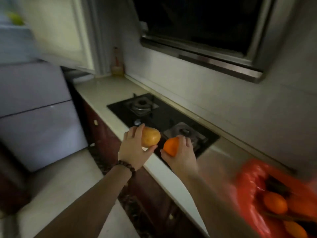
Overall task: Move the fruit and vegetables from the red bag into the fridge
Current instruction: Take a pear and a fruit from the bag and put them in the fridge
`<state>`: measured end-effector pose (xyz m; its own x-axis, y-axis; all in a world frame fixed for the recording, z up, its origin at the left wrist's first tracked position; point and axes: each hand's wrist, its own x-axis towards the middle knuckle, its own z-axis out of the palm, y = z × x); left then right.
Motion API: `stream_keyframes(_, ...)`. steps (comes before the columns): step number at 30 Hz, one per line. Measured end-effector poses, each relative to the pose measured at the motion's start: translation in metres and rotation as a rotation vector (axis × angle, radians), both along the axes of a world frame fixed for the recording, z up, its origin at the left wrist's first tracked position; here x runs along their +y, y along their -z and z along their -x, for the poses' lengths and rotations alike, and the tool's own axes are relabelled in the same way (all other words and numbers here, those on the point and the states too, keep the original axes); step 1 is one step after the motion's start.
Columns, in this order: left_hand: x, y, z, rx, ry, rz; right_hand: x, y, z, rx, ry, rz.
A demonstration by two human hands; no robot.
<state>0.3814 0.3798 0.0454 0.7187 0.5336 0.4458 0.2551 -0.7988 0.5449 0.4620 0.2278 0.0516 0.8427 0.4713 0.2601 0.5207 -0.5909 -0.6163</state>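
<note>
Head cam, only view: both arms out in front over the counter edge (pixel 164 170). Left hand (pixel 133 150) grips a potato (pixel 151 136), fingers curled over the top, thumb pinching underneath. Potato looks tan-yellow, smooth, oval, no obvious marks at this blur level. Beaded bracelet (pixel 126 167) on the left wrist.

Right hand (pixel 181 155) holds an orange (pixel 171 146), fingers wrapped round the far side, thumb under it. Orange is bright, round, glossy, approx same size as the potato. The two items sit side by side, close but apart, both held in the air above the front edge of the black gas hob (pixel 159 115), near its front burner (pixel 185 133).

Red bag (pixel 250 182) at bottom right, on the counter, mouth open, badly motion-blurred. Inside: more orange fruit (pixel 275 202), plus darker stuff I can't make out.

Fridge (pixel 37 117) at left, pale grey-lilac, lower doors closed w/ a seam line across the front. Top left shows a lit shelf area (pixel 15 21) w/ something green, too blurred to name; the upper door (pixel 56 31) seems swung open, cream-coloured.

Back of counter: a bottle (pixel 117 63) w/ yellowish liquid in the corner. Range hood (pixel 205 54) overhead, steel trim, dark inside.
</note>
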Motion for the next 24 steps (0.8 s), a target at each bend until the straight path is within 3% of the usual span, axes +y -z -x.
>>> stream_keyframes(5, 0.116, -0.016, 0.093, -0.029, -0.232, 0.011, 0.134, -0.016, 0.056, -0.008, -0.244, -0.059)
stream_keyframes(13, 0.244, -0.033, 0.191, -0.031, -0.523, -0.050, 0.300, -0.025, 0.113, -0.176, -0.533, -0.054)
stream_keyframes(24, 0.423, -0.058, 0.191, -0.008, -0.747, -0.113, 0.517, -0.039, 0.084, -0.256, -0.748, -0.140)
